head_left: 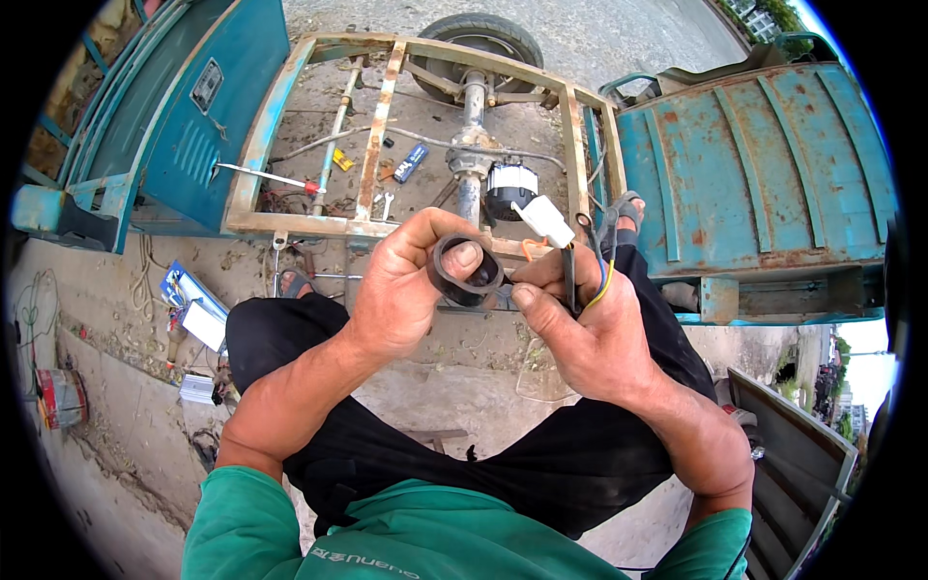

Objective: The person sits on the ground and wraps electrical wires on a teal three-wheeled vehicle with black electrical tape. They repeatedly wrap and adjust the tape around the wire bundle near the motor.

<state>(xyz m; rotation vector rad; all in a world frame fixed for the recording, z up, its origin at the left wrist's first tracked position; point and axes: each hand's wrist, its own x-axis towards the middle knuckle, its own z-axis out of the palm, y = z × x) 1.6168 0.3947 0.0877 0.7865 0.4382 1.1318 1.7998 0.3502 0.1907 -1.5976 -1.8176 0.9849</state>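
My left hand (411,280) is closed around a roll of black tape (448,286), the thumb pushed into its hole. Close beside it, my right hand (594,333) grips a bundle of wires (601,282), some black, one blue and one yellow-green. A white plastic connector (543,220) stands up above these fingers, and a ring terminal (584,220) shows at the end of one wire. The fingertips of both hands nearly meet at the tape's right side; whether a strip of tape runs between them I cannot tell.
Ahead lies a rusty vehicle frame (382,135) with an axle (473,106), a black-and-white motor (510,184) and a wheel (483,39). A screwdriver (266,176), a wrench (388,205) and a blue box (411,162) are near it. Teal metal bodywork (754,164) flanks the right.
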